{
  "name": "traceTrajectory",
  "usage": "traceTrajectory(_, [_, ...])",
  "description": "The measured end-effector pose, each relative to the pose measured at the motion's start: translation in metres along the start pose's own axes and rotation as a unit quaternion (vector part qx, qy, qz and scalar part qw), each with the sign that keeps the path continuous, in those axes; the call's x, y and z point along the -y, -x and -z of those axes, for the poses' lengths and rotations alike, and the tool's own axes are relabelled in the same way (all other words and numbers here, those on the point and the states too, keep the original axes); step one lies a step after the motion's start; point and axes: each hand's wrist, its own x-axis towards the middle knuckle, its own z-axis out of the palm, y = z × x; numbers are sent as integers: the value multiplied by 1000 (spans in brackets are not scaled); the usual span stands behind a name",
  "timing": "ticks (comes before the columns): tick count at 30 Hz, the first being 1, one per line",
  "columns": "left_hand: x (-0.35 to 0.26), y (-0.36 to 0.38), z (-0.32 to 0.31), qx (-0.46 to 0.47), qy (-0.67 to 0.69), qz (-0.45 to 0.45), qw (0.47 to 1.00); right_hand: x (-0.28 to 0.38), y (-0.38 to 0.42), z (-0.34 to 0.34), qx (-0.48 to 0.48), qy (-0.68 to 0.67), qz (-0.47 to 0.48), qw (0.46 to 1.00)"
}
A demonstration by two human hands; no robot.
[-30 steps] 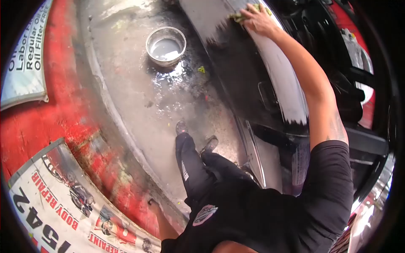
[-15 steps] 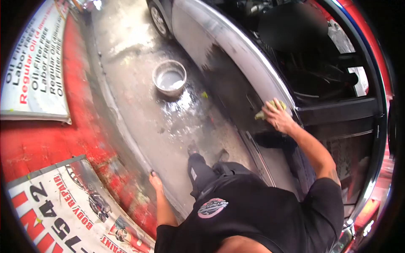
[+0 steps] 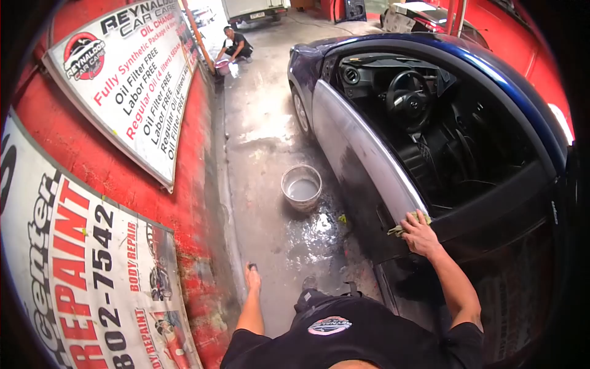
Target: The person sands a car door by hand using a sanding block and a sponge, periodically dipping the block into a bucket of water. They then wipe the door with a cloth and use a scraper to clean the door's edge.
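My right hand (image 3: 419, 234) is pressed around a greenish-yellow cloth (image 3: 398, 230), against the top rear edge of the car door (image 3: 362, 144), just below the open window. The door's upper part looks dull grey and the rest dark. At the left, above the floor near the wall's foot, my left hand (image 3: 252, 278) is closed on a small dark object (image 3: 251, 266) too small to name.
A bucket (image 3: 302, 188) of cloudy liquid stands on the wet floor (image 3: 261, 212). Banners (image 3: 132, 74) hang on the red wall at left. A person (image 3: 236, 47) crouches by a pink bucket (image 3: 222, 66) far off. A white vehicle (image 3: 252, 8) is at the back.
The view has tilted up, bringing the steering wheel, the crouching person and more of the banners into sight. My right hand and the cloth remain at the door's rear upper area.
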Motion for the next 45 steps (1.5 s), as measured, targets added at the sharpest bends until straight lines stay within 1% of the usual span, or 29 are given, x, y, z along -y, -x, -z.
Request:
traceTrajectory(2, [-56, 42, -10, 76, 109, 94, 987, -2, 1, -3, -1, -9, 19, 1000])
traceTrajectory(3, [-71, 63, -13, 77, 108, 94, 987, -2, 2, -4, 0, -10, 18, 1000])
traceTrajectory(5, [-100, 94, -32, 141, 241, 116, 953, -4, 3, 0, -6, -7, 37, 999])
traceTrajectory(6, [-110, 108, -44, 162, 240, 108, 951, -6, 4, -9, -14, 9, 44, 999])
traceTrajectory(8, [-129, 131, -60, 213, 284, 108, 929, -10, 4, -25, -33, 22, 53, 998])
traceTrajectory(9, [-140, 142, -67, 227, 279, 100, 928, -8, 3, -19, -45, 21, 60, 997])
traceTrajectory(11, [-156, 171, -82, 271, 290, 70, 915, -4, 8, -14, -33, 34, 48, 998])
traceTrajectory(13, [-164, 178, -100, 293, 280, 62, 912, -2, 9, -17, -54, 34, 56, 996])
traceTrajectory(15, [-167, 178, -115, 346, 271, 40, 897, -6, 13, -14, -20, 15, 60, 998])
traceTrajectory(17, [-175, 172, -135, 352, 261, 54, 897, -11, 17, -9, -8, 10, 44, 999])
traceTrajectory(18, [-185, 171, -145, 354, 258, 67, 896, -11, 20, -7, -23, 10, 18, 1000])
traceTrajectory(19, [-200, 173, -151, 372, 245, 61, 893, -11, 19, 0, -17, 26, 5, 1000])
traceTrajectory(21, [-218, 165, -177, 396, 256, 41, 881, -15, 9, 8, -15, -5, -1, 1000])
traceTrajectory(22, [-229, 159, -193, 413, 244, 30, 877, -18, 1, 10, -8, 5, 3, 1000])
traceTrajectory(23, [-244, 162, -205, 409, 230, -16, 883, -19, -5, 10, -10, 13, 2, 1000])
traceTrajectory(24, [-245, 164, -228, 361, 236, -100, 897, -16, -12, 11, -11, 11, -10, 1000])
traceTrajectory(25, [-271, 169, -231, 390, 272, -83, 876, -15, -16, 12, -11, 10, -25, 1000])
traceTrajectory(26, [-251, 142, -268, 443, 236, -119, 857, -16, -21, 14, -9, 14, -15, 1000])
traceTrajectory(27, [-303, 175, -240, 403, 229, -106, 880, -15, -23, 13, 4, 13, -25, 1000])
traceTrajectory(29, [-311, 169, -274, 391, 210, -220, 869, -14, -20, 19, 23, 15, -32, 999])
traceTrajectory(32, [-328, 172, -318, 371, 221, -260, 863, -17, 1, 44, 64, 39, -32, 997])
traceTrajectory(35, [-365, 181, -340, 346, 189, -291, 872, -23, 11, 47, 44, 31, -31, 998])
traceTrajectory(38, [-401, 190, -360, 343, 177, -291, 875, -25, 8, 36, 23, 39, -45, 998])
traceTrajectory(39, [-404, 191, -376, 344, 181, -289, 875, -23, 5, 40, 3, 41, -39, 998])
traceTrajectory(41, [-405, 197, -404, 333, 140, -352, 864, -22, 3, 47, 23, 31, -45, 998])
traceTrajectory(42, [-411, 210, -401, 377, 20, -328, 866, -21, 4, 47, 30, 32, -48, 998])
traceTrajectory(43, [-411, 225, -400, 383, 22, -324, 865, -23, 4, 44, 10, 26, -44, 999])
traceTrajectory(44, [-399, 243, -408, 335, 50, -352, 872, -24, 5, 43, -8, 19, -40, 999])
traceTrajectory(45, [-382, 262, -412, 289, 73, -375, 878, -27, 3, 46, 5, 13, -42, 999])
